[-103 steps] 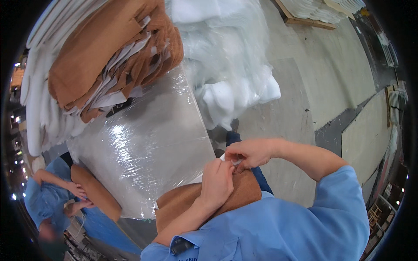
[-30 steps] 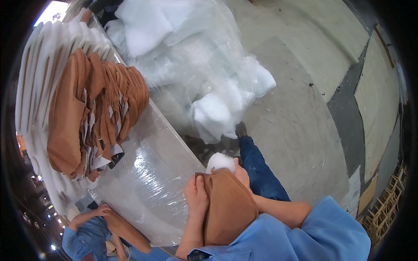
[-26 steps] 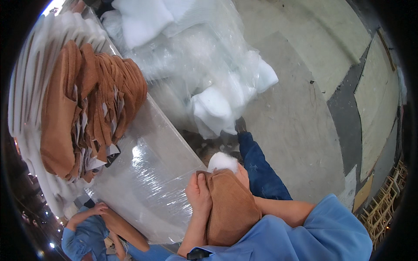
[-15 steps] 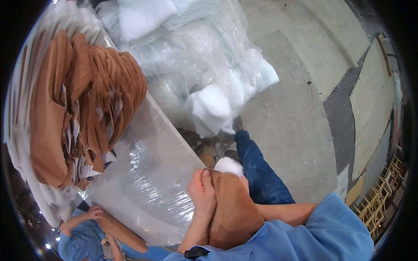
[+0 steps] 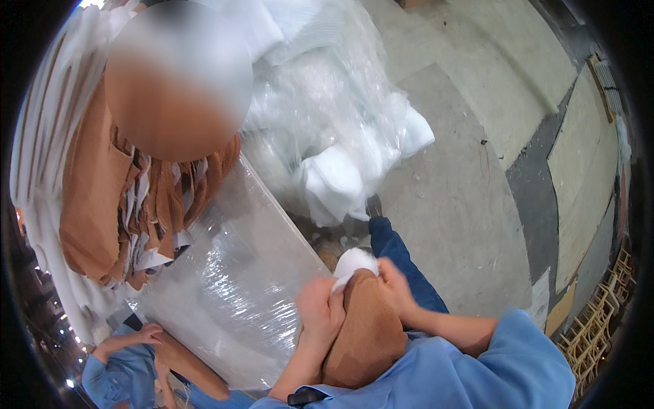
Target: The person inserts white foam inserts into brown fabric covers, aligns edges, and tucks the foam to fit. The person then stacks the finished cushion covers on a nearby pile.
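Note:
A brown fabric cushion cover rests against my body, its upper end toward the plastic-covered table. White fluffy padding bulges out of that end. My left hand is closed at the left edge, with a fold of the white padding between its thumb and fingers. On the opposite side, my right hand is closed on the cover's upper edge, its fingers slightly blurred. What lies inside the cover is hidden.
Stacked brown covers lie left on a plastic-wrapped table, beside layered white sheets. Plastic-wrapped white padding stands ahead. A co-worker in blue handles a long brown piece at lower left. A round blur hides part of the stack.
My right hand has come up from behind the cover to its upper edge. My left hand now pinches white padding. The cover's top has narrowed between my hands. The view has shifted slightly.

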The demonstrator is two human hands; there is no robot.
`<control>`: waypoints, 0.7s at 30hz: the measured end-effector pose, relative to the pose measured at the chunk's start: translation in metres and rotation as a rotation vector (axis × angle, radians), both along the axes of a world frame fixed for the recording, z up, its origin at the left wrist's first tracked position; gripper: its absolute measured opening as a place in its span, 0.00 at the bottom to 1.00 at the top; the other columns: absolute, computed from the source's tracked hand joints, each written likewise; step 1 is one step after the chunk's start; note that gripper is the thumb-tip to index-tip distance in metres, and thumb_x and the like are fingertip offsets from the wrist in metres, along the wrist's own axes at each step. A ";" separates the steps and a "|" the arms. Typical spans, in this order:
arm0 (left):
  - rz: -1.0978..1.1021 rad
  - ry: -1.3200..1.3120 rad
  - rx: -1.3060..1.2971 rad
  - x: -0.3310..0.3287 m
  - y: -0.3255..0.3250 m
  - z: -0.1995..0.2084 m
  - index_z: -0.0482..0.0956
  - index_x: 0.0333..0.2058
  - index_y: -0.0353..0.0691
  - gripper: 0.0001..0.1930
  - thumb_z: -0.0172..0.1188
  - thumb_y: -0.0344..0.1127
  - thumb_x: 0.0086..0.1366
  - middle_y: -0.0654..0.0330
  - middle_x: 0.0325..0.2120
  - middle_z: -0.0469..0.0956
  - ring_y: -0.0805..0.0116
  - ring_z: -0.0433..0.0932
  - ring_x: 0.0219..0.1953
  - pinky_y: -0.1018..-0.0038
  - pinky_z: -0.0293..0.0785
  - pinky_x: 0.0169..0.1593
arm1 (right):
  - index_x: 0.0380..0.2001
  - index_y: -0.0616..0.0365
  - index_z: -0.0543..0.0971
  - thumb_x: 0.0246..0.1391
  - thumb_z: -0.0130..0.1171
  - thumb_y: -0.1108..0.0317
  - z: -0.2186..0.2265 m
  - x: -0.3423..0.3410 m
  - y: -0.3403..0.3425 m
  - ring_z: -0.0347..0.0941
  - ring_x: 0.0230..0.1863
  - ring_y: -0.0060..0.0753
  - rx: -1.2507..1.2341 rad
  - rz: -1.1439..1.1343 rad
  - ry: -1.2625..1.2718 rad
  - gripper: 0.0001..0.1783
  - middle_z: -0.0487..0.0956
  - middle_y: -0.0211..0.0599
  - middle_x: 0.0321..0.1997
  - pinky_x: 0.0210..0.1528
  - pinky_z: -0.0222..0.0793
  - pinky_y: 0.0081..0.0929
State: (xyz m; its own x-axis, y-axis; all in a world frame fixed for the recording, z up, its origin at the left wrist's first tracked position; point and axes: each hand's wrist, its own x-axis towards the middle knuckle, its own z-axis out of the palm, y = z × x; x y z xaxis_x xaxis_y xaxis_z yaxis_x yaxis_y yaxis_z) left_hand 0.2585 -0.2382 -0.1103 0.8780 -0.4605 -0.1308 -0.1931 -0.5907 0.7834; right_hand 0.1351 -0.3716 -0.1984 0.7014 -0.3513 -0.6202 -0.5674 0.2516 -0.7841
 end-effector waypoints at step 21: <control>-0.268 0.098 -0.268 -0.013 -0.011 0.038 0.76 0.25 0.41 0.12 0.74 0.33 0.57 0.61 0.21 0.64 0.60 0.68 0.21 0.65 0.63 0.24 | 0.44 0.49 0.86 0.62 0.56 0.76 0.067 0.170 -0.130 0.80 0.46 0.48 0.312 1.421 -0.426 0.13 0.80 0.40 0.41 0.49 0.74 0.43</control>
